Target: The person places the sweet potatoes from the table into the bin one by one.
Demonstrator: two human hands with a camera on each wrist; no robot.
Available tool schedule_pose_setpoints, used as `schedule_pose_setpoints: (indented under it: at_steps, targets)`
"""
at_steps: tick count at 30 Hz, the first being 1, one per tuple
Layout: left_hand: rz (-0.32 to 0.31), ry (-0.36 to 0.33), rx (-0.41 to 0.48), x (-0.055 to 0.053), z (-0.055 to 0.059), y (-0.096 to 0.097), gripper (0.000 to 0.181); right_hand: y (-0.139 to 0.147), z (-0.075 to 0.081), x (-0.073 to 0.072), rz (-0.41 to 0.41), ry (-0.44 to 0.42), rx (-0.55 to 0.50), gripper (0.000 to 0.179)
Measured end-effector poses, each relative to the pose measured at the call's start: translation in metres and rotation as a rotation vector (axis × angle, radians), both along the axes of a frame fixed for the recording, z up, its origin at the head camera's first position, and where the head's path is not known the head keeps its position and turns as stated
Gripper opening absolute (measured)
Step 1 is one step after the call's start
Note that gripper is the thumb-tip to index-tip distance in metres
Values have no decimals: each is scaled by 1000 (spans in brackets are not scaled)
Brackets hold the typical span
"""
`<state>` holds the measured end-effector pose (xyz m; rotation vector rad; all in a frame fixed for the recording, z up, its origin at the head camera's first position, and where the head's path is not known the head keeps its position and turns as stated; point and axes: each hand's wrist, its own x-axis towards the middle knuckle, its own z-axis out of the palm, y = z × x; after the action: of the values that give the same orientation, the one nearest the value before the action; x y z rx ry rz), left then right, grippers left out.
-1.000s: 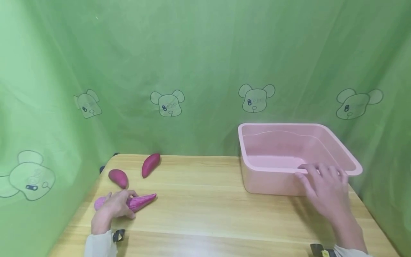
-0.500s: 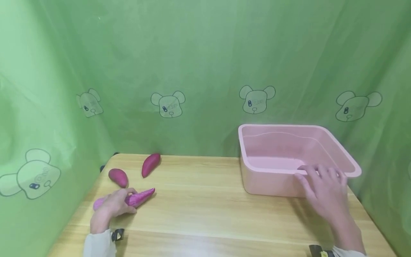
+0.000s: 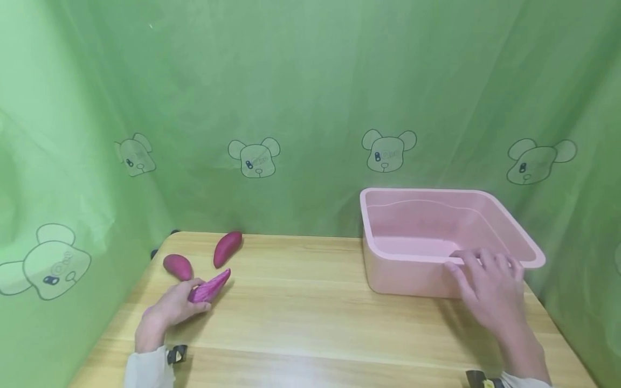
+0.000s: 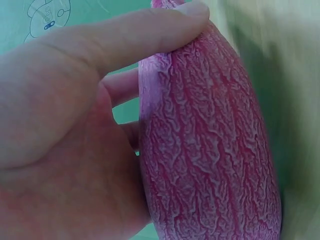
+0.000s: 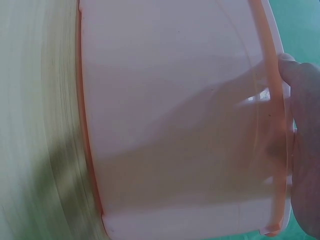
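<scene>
My left hand (image 3: 172,308) holds a long, tapering purple vegetable with wrinkled, pale-streaked skin (image 3: 209,288). In the left wrist view the thumb lies across the narrow end of this purple vegetable (image 4: 210,135), and other fingers show behind it. Its pointed tip is tilted up off the table; most of the blunt end is hidden by the hand. On the right, my right hand (image 3: 495,291) grips the near rim of a pink plastic tub (image 3: 412,275), fingers over the rim and thumb outside. The right wrist view shows the tub's wall (image 5: 175,100) with the hand at its rim.
Two smaller smooth dark-purple sweet potatoes lie beyond my left hand: one sweet potato (image 3: 178,267) close to the fingers, another sweet potato (image 3: 227,249) near the back edge. The wooden table (image 3: 301,307) is bordered by a green curtain (image 3: 310,108) at the back and sides.
My left hand has raised the purple vegetable's pointed end, which swings up and away toward the back. My right hand stays on the tub's rim.
</scene>
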<state>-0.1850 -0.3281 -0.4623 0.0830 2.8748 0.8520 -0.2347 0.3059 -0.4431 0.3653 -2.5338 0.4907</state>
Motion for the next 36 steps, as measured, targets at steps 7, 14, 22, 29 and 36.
schedule_pose_setpoints:
  at_steps: [7,14,22,29,36]
  targets:
    - [23,17,17,1,2,1,51,0,-1,0,-2,7,1,31]
    - [33,44,36,2,5,2,54,0,-1,0,2,31,-3,30]
    - [22,83,100,1,9,6,58,0,-1,0,-1,32,3,28]
    - [19,114,139,-2,6,6,57,-1,-1,0,0,25,-3,29]
    - [44,174,138,-5,0,5,56,-1,-1,0,-1,30,1,29]
